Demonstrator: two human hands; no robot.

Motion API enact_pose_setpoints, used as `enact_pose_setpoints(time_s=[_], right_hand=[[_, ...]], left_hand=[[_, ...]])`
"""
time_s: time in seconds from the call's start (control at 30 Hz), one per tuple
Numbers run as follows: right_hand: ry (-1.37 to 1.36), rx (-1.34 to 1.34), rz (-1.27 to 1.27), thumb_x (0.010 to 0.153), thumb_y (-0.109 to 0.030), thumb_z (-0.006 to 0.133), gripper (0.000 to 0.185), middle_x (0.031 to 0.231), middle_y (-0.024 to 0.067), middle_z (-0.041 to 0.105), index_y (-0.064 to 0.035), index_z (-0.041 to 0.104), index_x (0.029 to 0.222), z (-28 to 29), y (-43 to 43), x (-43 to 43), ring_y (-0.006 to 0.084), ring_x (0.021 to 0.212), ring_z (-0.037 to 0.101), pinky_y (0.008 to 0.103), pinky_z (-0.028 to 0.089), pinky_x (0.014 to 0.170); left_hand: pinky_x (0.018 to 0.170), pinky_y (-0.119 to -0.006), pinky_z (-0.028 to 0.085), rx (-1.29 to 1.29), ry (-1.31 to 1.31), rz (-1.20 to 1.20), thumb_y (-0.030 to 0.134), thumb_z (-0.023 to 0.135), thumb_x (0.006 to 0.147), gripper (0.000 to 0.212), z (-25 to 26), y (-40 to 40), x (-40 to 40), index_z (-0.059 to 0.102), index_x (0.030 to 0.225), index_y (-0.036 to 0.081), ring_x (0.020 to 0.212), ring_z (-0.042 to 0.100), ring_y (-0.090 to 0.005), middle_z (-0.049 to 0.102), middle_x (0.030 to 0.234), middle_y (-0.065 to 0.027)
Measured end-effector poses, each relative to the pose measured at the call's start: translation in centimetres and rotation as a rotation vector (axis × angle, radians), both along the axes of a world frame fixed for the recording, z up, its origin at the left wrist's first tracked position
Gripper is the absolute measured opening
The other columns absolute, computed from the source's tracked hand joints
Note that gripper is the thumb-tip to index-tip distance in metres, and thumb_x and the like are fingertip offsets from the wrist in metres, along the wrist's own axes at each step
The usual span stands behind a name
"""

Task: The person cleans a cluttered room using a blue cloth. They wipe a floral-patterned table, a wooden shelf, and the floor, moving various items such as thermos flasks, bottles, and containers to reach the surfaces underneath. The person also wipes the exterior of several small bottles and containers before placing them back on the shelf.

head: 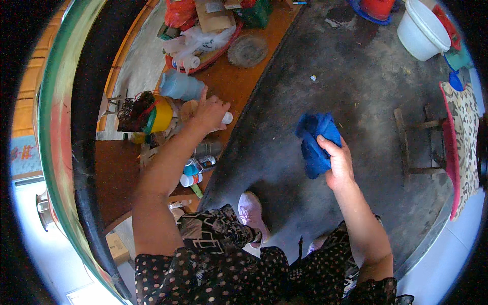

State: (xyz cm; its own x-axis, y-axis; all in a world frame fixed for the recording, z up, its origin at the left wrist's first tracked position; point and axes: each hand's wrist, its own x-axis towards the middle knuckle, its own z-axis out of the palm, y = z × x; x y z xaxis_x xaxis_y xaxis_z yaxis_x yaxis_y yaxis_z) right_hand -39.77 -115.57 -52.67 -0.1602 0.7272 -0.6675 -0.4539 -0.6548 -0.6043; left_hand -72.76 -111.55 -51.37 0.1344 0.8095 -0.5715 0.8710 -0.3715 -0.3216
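Note:
My right hand [339, 162] grips a bunched blue cloth [318, 143] above the dark floor, the thumb pressed on its near side. My left hand [211, 112] reaches over the cluttered wooden surface. Between its fingers and thumb a small white cylindrical container [227, 118] pokes out, most of it hidden by the hand. One left finger lies against or just in front of a pale blue plastic jug [181, 84]. Left of that hand stands a yellow and green container [162, 114] with dark wiry stuff by it.
Small bottles, including a white one [191, 179], lie below my left forearm. Farther along are a red-rimmed tray [225, 49] with plastic bags and a round glass lid or dish [248, 50]. A white bucket [423, 30] and a cushioned stool [463, 148] stand at right.

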Motion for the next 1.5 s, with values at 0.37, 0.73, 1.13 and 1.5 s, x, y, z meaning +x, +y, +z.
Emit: enact_pose_setpoints(time_s=[0.37,0.73,1.13,1.5], right_hand=[[-0.032,0.03,-0.024,0.07,-0.015,0.07,0.045,0.097,0.0074,0.061,-0.0021,0.055,0.11,0.5,-0.9,2.1,0.0186,0.087,0.059,0.033,0.045,0.08],[-0.008,0.015,0.002,0.071,-0.016,0.071,0.044,0.098,0.0079,0.061,-0.0025,0.055,0.109,-0.1,-0.2,1.9,0.0186,0.086,0.059,0.0324,0.046,0.079],[0.036,0.034,0.055,0.071,-0.015,0.071,0.046,0.101,0.0091,0.061,-0.0024,0.054,0.111,-0.1,-0.7,1.8,0.0196,0.089,0.059,0.0335,0.046,0.082],[0.078,0.059,0.108,0.073,-0.015,0.066,0.046,0.106,0.0117,0.06,-0.002,0.052,0.115,0.4,-0.5,1.7,0.0234,0.094,0.059,0.037,0.046,0.083]], left_hand=[[0.086,-0.044,0.043,0.486,-0.153,0.391,0.017,0.065,0.073,0.037,-3.6,9.4,-5.9,0.052,0.106,0.008,0.102,0.054,-0.0331,0.059,0.103,-0.0142],[0.093,-0.041,0.039,0.362,-0.461,0.369,0.039,0.071,0.067,0.073,2.7,2.6,-6.8,0.042,0.126,0.006,0.108,0.049,-0.0361,0.051,0.116,-0.0188],[0.094,-0.048,0.037,0.345,-0.266,0.337,0.019,0.077,0.058,0.087,1.1,-0.6,-5.4,0.03,0.13,0.01,0.112,0.04,-0.0425,0.04,0.124,-0.0184],[0.102,-0.038,0.031,0.568,-0.255,0.315,0.026,0.075,0.066,0.082,2.6,0.4,-5.6,0.032,0.132,0.004,0.124,0.035,-0.031,0.033,0.136,-0.0161]])
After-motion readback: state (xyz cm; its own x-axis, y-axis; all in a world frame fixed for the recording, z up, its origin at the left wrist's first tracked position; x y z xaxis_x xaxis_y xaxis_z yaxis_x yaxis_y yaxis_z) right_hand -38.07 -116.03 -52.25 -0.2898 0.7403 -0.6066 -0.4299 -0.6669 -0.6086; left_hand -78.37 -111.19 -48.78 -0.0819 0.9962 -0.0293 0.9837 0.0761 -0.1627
